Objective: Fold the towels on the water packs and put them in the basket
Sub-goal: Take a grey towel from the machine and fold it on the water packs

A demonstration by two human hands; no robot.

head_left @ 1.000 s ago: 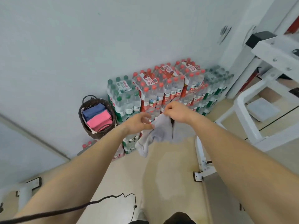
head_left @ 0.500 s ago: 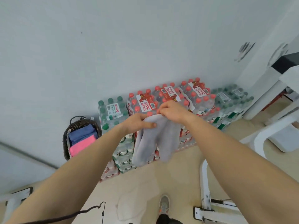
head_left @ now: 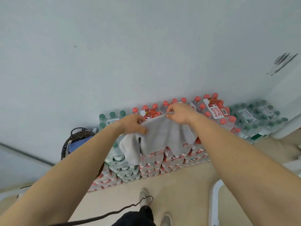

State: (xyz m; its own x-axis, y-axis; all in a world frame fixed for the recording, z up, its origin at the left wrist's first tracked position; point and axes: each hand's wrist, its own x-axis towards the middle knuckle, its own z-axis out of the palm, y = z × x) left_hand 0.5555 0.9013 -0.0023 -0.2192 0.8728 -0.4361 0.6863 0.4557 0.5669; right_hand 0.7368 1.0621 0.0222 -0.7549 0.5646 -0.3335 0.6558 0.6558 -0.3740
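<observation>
A: Hand state?
B: Both pinch the grey towel's [head_left: 162,137] top hem. Left hand [head_left: 132,124] curls around the left end, and right hand [head_left: 179,113] pinches the right end.
A: Towel position?
B: It's stretched between the hands at the front edge of the water packs [head_left: 216,111]. The body hangs toward 6 o'clock in front of the stack. The left corner looks bunched or doubled, hard to tell from this angle.
A: Axis?
B: The held hem runs roughly 8 to 2 o'clock. The pack tops lie at 12 from the fingers, so I'd say the lay-down goes forward.
A: Basket?
B: The basket [head_left: 66,146] is at 8 o'clock from the left hand, just beside the stack, with a blue towel [head_left: 79,143] inside. Left hand is nearer.
</observation>
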